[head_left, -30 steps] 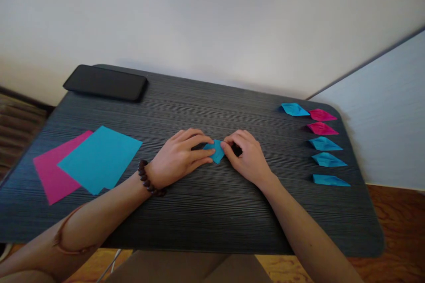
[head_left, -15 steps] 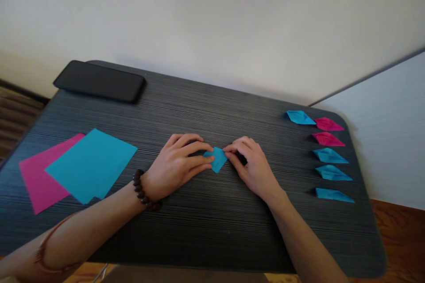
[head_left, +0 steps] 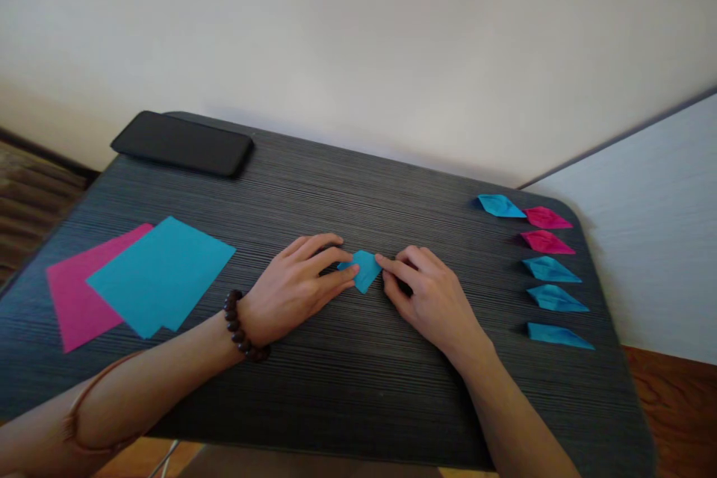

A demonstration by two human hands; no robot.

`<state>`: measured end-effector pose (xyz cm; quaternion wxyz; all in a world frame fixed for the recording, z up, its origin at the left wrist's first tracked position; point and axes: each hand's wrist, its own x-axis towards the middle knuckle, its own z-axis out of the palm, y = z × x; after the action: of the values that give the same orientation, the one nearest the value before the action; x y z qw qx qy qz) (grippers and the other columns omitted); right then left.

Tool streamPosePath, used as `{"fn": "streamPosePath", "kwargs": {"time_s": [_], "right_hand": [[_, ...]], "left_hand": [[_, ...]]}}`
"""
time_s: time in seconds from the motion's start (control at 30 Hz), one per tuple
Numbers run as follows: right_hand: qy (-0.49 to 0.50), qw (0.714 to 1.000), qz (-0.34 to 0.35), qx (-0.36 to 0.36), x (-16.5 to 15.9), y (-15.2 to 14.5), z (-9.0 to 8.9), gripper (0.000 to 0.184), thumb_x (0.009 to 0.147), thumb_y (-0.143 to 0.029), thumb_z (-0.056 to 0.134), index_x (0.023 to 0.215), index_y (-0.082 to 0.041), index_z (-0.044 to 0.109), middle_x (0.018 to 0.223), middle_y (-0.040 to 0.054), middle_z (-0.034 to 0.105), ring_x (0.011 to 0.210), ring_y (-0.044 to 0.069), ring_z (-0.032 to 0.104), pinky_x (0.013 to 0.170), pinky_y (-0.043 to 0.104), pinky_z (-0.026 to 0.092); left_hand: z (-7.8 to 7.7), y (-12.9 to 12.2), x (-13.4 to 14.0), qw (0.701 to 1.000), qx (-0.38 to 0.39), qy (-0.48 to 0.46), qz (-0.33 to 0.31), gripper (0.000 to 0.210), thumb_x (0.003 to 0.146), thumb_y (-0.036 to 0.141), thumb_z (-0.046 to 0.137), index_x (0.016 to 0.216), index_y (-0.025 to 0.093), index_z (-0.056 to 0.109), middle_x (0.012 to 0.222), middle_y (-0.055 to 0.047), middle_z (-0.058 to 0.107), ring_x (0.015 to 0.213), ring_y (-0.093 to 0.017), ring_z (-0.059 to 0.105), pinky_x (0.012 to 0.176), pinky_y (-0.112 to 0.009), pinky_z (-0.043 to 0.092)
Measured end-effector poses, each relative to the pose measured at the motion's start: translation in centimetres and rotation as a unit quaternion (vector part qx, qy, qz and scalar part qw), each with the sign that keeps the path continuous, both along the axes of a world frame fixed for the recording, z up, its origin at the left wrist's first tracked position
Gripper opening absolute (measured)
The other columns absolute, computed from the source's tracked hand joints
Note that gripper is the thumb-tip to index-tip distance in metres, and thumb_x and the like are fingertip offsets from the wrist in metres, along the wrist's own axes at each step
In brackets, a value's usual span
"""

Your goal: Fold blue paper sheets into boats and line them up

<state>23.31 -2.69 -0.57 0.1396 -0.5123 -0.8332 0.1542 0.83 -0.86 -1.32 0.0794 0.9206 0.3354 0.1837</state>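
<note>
A small piece of folded blue paper [head_left: 367, 272] lies on the dark table between my two hands. My left hand [head_left: 305, 276] holds its left side down, the fingertips and thumb pressed onto it. At the right corner, the index fingertip of my right hand [head_left: 431, 299] presses on the paper. The thumb is just below that corner, and the other fingers are curled in. My fingers cover the left and right edges of the folded piece.
Flat blue [head_left: 162, 276] and pink [head_left: 84, 291] sheets overlap at the left. Along the right side stand several folded blue pieces [head_left: 552, 269] and two pink ones [head_left: 547, 242]. A black phone-like slab [head_left: 184, 146] lies at the back left of the table [head_left: 336, 396].
My right hand's index finger has shifted onto the paper's right corner, and its thumb has moved slightly away. My left hand stays on the paper. The whole view has shifted a little.
</note>
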Motion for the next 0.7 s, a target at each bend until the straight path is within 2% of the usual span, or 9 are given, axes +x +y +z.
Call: {"fn": "streamPosePath", "kwargs": {"time_s": [0.13,0.27,0.53,0.7], "right_hand": [[0.054,0.998,0.032,0.016,0.7,0.6,-0.6,0.03,0.087,-0.031,0.052,0.114,-0.022,0.061,0.103,0.0086,0.056,0.086,0.019,0.052,0.076,0.034,0.048],[0.094,0.991,0.089,0.038,1.4,1.4,-1.5,0.025,0.085,-0.035,0.055,0.107,-0.026,0.065,0.103,0.0061,0.057,0.083,0.016,0.052,0.074,0.032,0.048],[0.088,0.988,0.094,0.083,1.1,1.3,-2.2,0.024,0.086,-0.033,0.054,0.104,-0.022,0.066,0.099,0.0066,0.061,0.088,0.017,0.055,0.078,0.032,0.047],[0.054,0.99,0.068,0.115,0.5,0.6,-2.3,0.021,0.089,-0.028,0.05,0.099,-0.019,0.066,0.095,0.0063,0.063,0.085,0.017,0.055,0.078,0.032,0.045]], "left_hand": [[-0.2,0.5,-0.2,0.999,0.027,-0.005,-0.031,0.022,0.088,0.028,0.051,0.105,0.021,0.064,0.1,-0.005,0.067,0.109,-0.023,0.053,0.089,-0.039,0.047],[-0.3,0.8,-0.3,0.995,0.074,0.008,-0.063,0.024,0.092,0.023,0.043,0.105,0.018,0.064,0.1,-0.007,0.068,0.107,-0.023,0.056,0.087,-0.038,0.05],[-1.0,0.1,-0.1,0.987,0.148,0.031,-0.059,0.023,0.09,0.014,0.043,0.103,0.011,0.062,0.106,-0.009,0.067,0.108,-0.024,0.058,0.09,-0.035,0.05],[-0.8,-0.3,0.2,0.991,0.127,0.026,-0.036,0.021,0.088,0.016,0.047,0.101,0.012,0.062,0.107,-0.007,0.065,0.106,-0.023,0.057,0.09,-0.036,0.05]]}}
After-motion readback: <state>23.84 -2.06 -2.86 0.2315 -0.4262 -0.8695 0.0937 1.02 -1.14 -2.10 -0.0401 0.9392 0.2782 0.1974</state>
